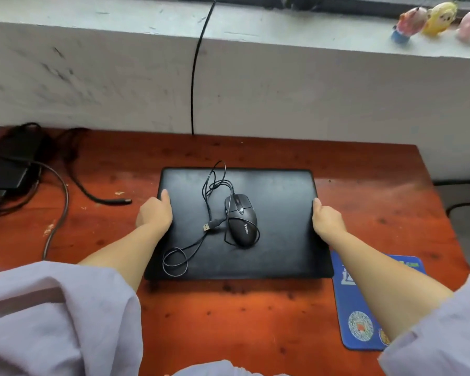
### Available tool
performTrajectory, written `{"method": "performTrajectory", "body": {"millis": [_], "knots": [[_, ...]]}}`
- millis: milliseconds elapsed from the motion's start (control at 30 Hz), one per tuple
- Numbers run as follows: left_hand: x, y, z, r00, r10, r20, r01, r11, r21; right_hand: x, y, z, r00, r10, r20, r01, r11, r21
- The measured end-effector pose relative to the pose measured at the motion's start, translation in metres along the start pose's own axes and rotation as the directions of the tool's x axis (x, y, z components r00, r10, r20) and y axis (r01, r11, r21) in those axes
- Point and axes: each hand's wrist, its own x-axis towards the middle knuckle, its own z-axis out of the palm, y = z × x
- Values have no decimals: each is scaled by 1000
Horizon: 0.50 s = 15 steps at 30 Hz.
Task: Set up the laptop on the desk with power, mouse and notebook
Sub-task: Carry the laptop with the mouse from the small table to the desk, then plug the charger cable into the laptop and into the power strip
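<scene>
Closed black laptop lies flat mid-bench; your left hand and right hand each grip a side edge, fingers curled around it. Wired mouse rests on the lid, power adapter at far left.

Your left hand and right hand are bare, with no rings, watch or gloves. Behind each wrist your forearm is uncovered; further back, loose pale lilac sleeves bunch up, the left one showing a darker brownish band.
</scene>
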Motion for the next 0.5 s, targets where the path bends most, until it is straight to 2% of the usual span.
{"method": "performTrajectory", "body": {"millis": [233,333,400,500], "knots": [[-6,4,0,997,-18,-72,20,999,26,2,-1,-2,992,-128,7,127,981,-146],[-6,2,-6,995,36,-92,-24,990,137,1,-3,-4,991,-135,25,137,965,-224],[-3,2,-12,994,77,-72,-59,975,216,-1,-6,-7,989,-143,40,148,949,-277],[4,0,-20,996,85,14,-86,977,197,-5,-13,-15,989,-132,67,147,914,-379]]}}
